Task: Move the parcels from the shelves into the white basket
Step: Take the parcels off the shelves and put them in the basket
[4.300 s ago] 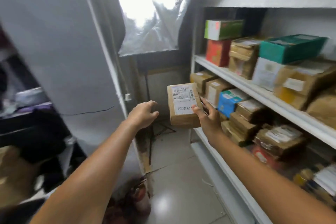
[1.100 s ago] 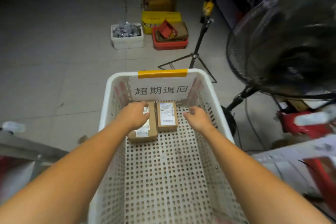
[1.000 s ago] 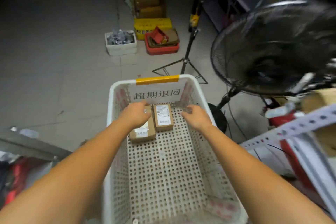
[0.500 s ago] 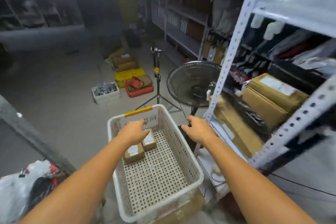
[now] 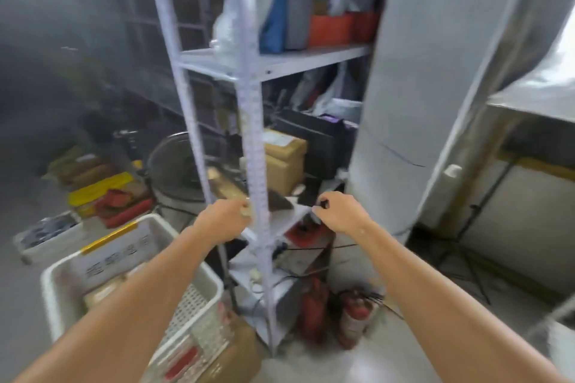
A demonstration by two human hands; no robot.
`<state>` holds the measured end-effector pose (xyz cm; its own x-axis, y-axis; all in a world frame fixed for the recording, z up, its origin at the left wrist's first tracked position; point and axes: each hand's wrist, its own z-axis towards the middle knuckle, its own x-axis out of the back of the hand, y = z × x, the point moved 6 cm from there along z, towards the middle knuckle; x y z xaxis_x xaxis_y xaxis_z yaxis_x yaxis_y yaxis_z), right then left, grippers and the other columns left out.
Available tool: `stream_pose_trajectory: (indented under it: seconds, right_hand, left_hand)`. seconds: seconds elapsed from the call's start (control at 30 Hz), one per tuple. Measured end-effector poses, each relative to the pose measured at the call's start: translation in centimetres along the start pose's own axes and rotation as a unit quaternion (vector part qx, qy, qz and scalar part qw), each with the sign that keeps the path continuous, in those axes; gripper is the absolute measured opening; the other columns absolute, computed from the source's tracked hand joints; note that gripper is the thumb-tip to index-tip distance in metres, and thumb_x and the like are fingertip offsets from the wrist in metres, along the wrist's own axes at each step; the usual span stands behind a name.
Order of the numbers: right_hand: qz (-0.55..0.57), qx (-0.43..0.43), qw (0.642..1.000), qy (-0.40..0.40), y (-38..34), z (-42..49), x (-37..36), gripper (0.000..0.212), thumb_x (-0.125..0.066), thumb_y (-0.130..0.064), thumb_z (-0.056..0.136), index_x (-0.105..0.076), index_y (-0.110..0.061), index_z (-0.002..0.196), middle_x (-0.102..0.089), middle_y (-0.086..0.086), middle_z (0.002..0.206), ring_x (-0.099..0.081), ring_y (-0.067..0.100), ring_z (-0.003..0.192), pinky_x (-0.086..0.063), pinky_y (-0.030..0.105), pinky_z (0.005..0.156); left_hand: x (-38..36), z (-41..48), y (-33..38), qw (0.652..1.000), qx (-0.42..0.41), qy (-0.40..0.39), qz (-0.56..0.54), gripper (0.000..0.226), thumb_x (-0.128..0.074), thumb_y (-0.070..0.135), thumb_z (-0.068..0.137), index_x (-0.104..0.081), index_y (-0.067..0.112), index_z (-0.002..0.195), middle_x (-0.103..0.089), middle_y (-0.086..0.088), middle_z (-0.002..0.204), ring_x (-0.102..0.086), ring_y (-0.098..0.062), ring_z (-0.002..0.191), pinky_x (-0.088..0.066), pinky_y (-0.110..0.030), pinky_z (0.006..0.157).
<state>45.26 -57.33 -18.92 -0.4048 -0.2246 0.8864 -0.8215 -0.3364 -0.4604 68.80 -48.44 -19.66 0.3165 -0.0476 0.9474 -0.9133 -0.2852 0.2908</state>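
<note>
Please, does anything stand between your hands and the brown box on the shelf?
The shelf's white upright post stands between the left hand and the brown box; nothing visible blocks the right hand.

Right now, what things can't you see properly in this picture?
Head view, all smeared by motion blur:
- White basket: the writing on its front label is too blurred to read.
- Parcels inside it: mostly hidden behind the left forearm, so they can't be counted.
- Brown box on the shelf rack: its label is unreadable.
- White object at bottom right: cut off by the frame edge.
</note>
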Motion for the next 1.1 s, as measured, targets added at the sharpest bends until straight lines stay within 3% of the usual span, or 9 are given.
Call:
stream_pose_trajectory:
  seconds: [0.13,0.3,0.43,0.53,0.67,0.8,0.93,1.1]
  right_hand:
    - [-0.013,-0.122,0.991,0.059,12.0,-3.8,8.1,0.049,-0.052,-0.042,0.092,-0.052,-0.020,0.135,-0.059,0.007,0.132,-0.055,0.030,0.119,-0.044,0.033,0.095]
    - [-0.025,-0.266,0.951,0.154,24.6,-11.1,16.4,0.042,-0.054,-0.047,0.089,-0.060,-0.022,0.122,-0.063,0.005,0.126,-0.058,0.030,0.115,-0.046,0.035,0.092]
    - [-0.032,-0.374,0.903,0.207,31.3,-17.9,20.9,0.042,-0.055,-0.045,0.089,-0.060,-0.020,0.123,-0.064,0.006,0.124,-0.058,0.027,0.115,-0.045,0.032,0.092]
    - [-0.024,-0.463,0.852,0.241,34.0,-23.5,22.5,0.031,-0.054,-0.043,0.090,-0.063,-0.020,0.107,-0.065,0.012,0.118,-0.059,0.031,0.112,-0.044,0.034,0.085]
    - [-0.027,-0.556,0.785,0.272,34.0,-31.2,23.5,0.045,-0.051,-0.044,0.090,-0.057,-0.017,0.126,-0.057,0.016,0.132,-0.055,0.033,0.120,-0.044,0.036,0.096]
    - [-0.028,-0.614,0.728,0.305,30.8,-39.3,23.1,0.041,-0.051,-0.043,0.090,-0.059,-0.021,0.123,-0.061,0.013,0.129,-0.057,0.032,0.115,-0.047,0.035,0.094]
    - [-0.021,-0.647,0.680,0.345,25.9,-47.2,22.0,0.046,-0.053,-0.044,0.091,-0.055,-0.020,0.131,-0.059,0.009,0.132,-0.056,0.031,0.117,-0.046,0.035,0.093]
    - [-0.045,-0.671,0.637,0.377,19.2,-56.6,20.2,0.041,-0.057,-0.045,0.089,-0.060,-0.020,0.121,-0.062,0.006,0.128,-0.058,0.028,0.117,-0.048,0.035,0.093]
  left_hand:
    - [-1.1,3.3,14.4,0.992,-0.127,-0.004,0.002,0.041,-0.050,0.041,0.092,-0.050,0.027,0.131,-0.060,-0.003,0.126,-0.056,-0.026,0.113,-0.047,-0.038,0.094]
    - [-3.7,7.4,31.5,0.965,-0.260,-0.045,0.010,0.045,-0.052,0.041,0.090,-0.049,0.026,0.133,-0.062,-0.007,0.124,-0.057,-0.027,0.112,-0.047,-0.037,0.096]
    - [-7.3,8.5,44.3,0.921,-0.384,-0.067,0.005,0.043,-0.052,0.042,0.091,-0.051,0.026,0.130,-0.063,-0.004,0.123,-0.057,-0.026,0.113,-0.047,-0.033,0.092]
    - [-10.0,6.8,52.7,0.870,-0.484,-0.091,-0.002,0.042,-0.053,0.047,0.087,-0.054,0.032,0.126,-0.065,0.001,0.119,-0.060,-0.022,0.107,-0.049,-0.033,0.091]
    - [-12.0,2.2,60.4,0.811,-0.575,-0.108,0.001,0.038,-0.053,0.049,0.084,-0.055,0.038,0.121,-0.066,0.003,0.116,-0.061,-0.023,0.106,-0.049,-0.029,0.085]
    - [-13.1,-4.9,64.5,0.757,-0.643,-0.120,-0.001,0.037,-0.057,0.044,0.085,-0.058,0.034,0.121,-0.065,-0.004,0.119,-0.061,-0.029,0.107,-0.049,-0.032,0.084]
    - [-13.5,-13.6,66.0,0.702,-0.694,-0.160,-0.019,0.041,-0.059,0.038,0.089,-0.056,0.023,0.127,-0.063,-0.007,0.121,-0.059,-0.027,0.108,-0.046,-0.032,0.088]
    - [-12.5,-25.3,64.2,0.645,-0.750,-0.145,-0.028,0.038,-0.063,0.037,0.087,-0.061,0.023,0.122,-0.069,-0.010,0.111,-0.062,-0.030,0.104,-0.047,-0.033,0.083]
